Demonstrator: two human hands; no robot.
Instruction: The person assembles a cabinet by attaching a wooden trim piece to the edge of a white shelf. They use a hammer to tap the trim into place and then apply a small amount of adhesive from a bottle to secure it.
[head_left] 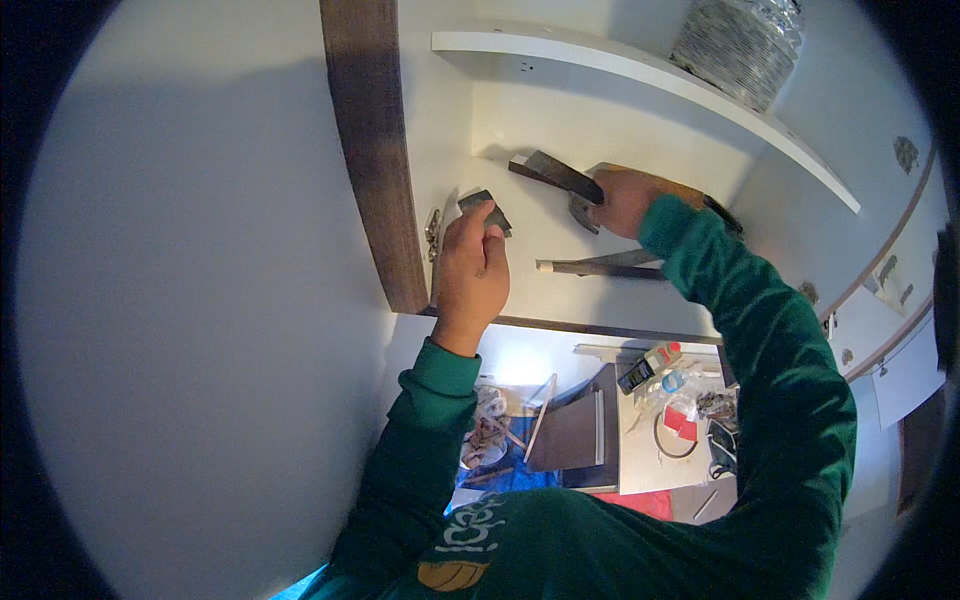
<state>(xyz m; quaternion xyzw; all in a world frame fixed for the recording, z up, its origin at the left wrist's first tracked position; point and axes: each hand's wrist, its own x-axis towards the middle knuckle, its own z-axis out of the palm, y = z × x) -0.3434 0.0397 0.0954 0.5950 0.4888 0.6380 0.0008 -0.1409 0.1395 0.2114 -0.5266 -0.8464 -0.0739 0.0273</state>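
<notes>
Inside a white cabinet compartment, my left hand is closed with its fingertips on a small dark rectangular piece, close to the left wall. To the right, my right hand is closed around one end of a dark flat strip that points up and left. Just under these fingers shows a curved grey metal head, like that of a hammer. Behind the hand lies a brown wooden length with a black end; whether it joins the metal head is hidden. Dark narrow strips lie nearer me.
Above runs a white shelf carrying a clear plastic-wrapped bundle. A dark brown edge and a metal hinge stand at the left. Below are a bottle, brown panels and a tape-like ring.
</notes>
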